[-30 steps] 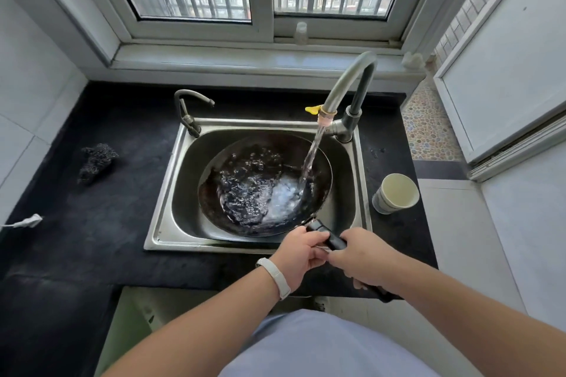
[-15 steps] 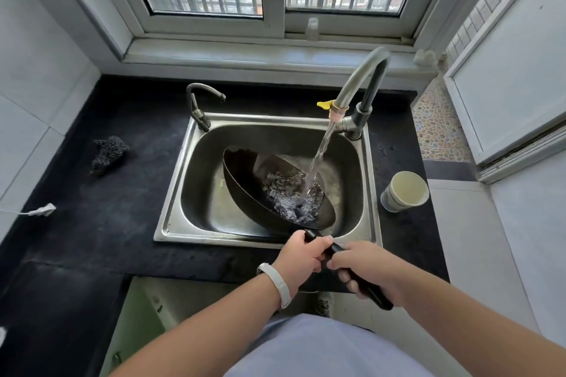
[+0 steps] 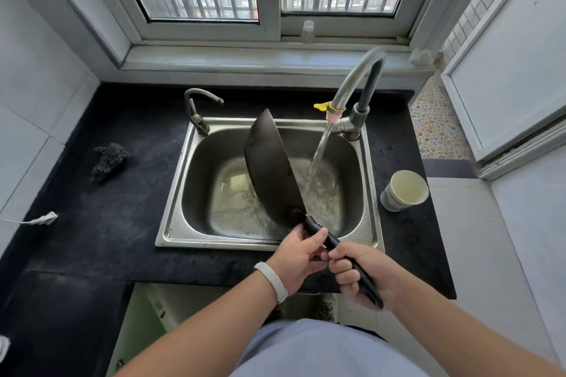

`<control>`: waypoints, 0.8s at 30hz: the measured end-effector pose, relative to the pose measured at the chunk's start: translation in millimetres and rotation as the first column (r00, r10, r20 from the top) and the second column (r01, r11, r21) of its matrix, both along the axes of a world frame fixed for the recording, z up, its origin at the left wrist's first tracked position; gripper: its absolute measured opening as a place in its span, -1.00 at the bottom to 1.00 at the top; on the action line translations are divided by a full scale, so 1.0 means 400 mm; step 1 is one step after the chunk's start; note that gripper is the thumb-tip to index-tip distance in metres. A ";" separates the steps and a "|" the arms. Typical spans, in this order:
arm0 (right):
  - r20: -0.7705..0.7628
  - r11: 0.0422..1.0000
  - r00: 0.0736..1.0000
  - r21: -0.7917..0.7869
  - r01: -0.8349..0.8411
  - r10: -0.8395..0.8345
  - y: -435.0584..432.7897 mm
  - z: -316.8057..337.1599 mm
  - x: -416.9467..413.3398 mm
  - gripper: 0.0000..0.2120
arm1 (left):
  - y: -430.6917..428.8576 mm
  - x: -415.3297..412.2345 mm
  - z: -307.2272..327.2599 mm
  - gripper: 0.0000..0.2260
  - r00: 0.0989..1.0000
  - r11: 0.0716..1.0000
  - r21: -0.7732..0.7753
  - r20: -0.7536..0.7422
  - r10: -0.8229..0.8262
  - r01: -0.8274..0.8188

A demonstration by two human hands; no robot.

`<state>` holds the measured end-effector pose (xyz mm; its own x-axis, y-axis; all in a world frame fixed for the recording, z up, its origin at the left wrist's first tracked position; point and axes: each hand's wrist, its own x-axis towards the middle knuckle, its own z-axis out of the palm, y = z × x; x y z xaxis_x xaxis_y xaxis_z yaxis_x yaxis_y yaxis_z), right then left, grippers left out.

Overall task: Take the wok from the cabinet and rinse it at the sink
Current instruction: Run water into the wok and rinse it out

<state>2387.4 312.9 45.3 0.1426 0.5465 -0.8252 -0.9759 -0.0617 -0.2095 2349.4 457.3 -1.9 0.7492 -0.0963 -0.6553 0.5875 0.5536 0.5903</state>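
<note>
Wok (image 3: 269,168) now edgewise beyond left hand (image 3: 298,257)

We've got the wok (image 3: 269,168) tipped up on edge over the steel sink (image 3: 174,193) at centre frame, dark underside facing left. Both hands are on the black handle (image 3: 332,243): left hand (image 3: 298,257) nearer the bowl, right hand (image 3: 364,275) gripping the end. Water (image 3: 320,150) runs from the tall faucet (image 3: 358,76) just right of the wok, and a paper cup (image 3: 404,190) sits at right.
</note>
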 end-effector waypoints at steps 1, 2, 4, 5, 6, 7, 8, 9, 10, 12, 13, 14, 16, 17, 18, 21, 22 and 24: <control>-0.014 1.000 1.000 0.017 0.009 -0.009 -0.002 -0.002 0.006 -0.94 | -0.003 0.007 0.002 -0.89 1.000 1.000 0.023 0.014 0.006 -0.007; -0.018 1.000 1.000 0.027 0.006 -0.005 -0.005 -0.003 0.011 -0.93 | -0.006 0.016 0.004 -0.91 1.000 0.999 0.049 0.018 0.019 -0.020; 0.003 0.999 0.999 0.024 -0.033 0.033 -0.011 -0.004 0.020 -0.91 | -0.010 0.033 0.004 -0.94 0.999 0.995 0.086 0.011 0.046 -0.047; 0.027 0.998 0.998 0.007 -0.060 0.060 -0.015 -0.006 0.024 -0.91 | -0.013 0.039 0.004 -0.93 0.999 0.994 0.093 0.007 0.053 -0.053; 0.062 0.995 0.993 -0.022 -0.097 0.098 -0.021 -0.006 0.029 -0.93 | -0.015 0.043 0.004 -0.91 0.998 0.993 0.104 0.004 0.055 -0.056; 0.111 0.988 0.982 -0.057 -0.145 0.150 -0.026 -0.005 0.034 -0.96 | -0.017 0.044 0.002 -0.89 0.999 0.991 0.124 -0.001 0.054 -0.054; 0.166 0.977 0.964 -0.092 -0.193 0.207 -0.032 -0.001 0.040 -0.97 | -0.020 0.044 0.003 -0.88 0.999 0.987 0.152 -0.010 0.049 -0.047; 0.220 0.963 0.940 -0.129 -0.236 0.260 -0.036 0.004 0.046 -0.94 | -0.024 0.043 0.003 -0.87 0.999 0.981 0.189 -0.021 0.045 -0.040; 0.272 0.946 0.910 -0.170 -0.275 0.313 -0.036 0.011 0.052 -0.93 | -0.027 0.042 0.003 -0.86 0.998 0.972 0.231 -0.036 0.047 -0.037; 0.361 0.891 0.824 -0.301 -0.341 0.437 -0.024 0.025 0.060 -0.91 | -0.034 0.047 0.002 -0.78 0.996 0.944 0.327 -0.060 0.069 -0.045; 0.394 0.856 0.775 -0.374 -0.357 0.495 -0.013 0.032 0.062 -0.91 | -0.035 0.050 -0.002 -0.73 0.994 0.929 0.367 -0.066 0.083 -0.053; 0.420 0.830 0.735 -0.429 -0.356 0.532 0.000 0.037 0.063 -0.91 | -0.033 0.055 -0.007 -0.68 0.993 0.917 0.394 -0.065 0.097 -0.064; 0.448 0.807 0.697 -0.485 -0.337 0.560 0.023 0.047 0.061 -0.91 | -0.025 0.063 -0.002 -0.58 0.993 0.902 0.425 -0.051 0.104 -0.073; 0.451 0.804 0.693 -0.495 -0.330 0.563 0.033 0.050 0.059 -0.92 | -0.019 0.064 0.002 -0.54 0.994 0.894 0.443 -0.051 0.094 -0.061; 0.449 0.804 0.697 -0.498 -0.324 0.559 0.039 0.053 0.057 -0.91 | -0.015 0.065 0.001 -0.52 0.995 0.886 0.461 -0.050 0.086 -0.054; 0.423 0.819 0.740 -0.488 -0.301 0.524 0.048 0.049 0.042 -0.88 | -0.012 0.058 -0.002 -0.58 0.995 0.860 0.509 -0.062 0.073 -0.032; 0.419 0.826 0.752 -0.481 -0.293 0.510 0.048 0.045 0.037 -0.86 | -0.013 0.056 -0.008 -0.61 0.995 0.852 0.522 -0.068 0.069 -0.024; 0.411 0.838 0.770 -0.468 -0.281 0.487 0.043 0.042 0.033 -0.84 | -0.017 0.053 -0.012 -0.65 0.996 0.833 0.554 -0.074 0.044 0.004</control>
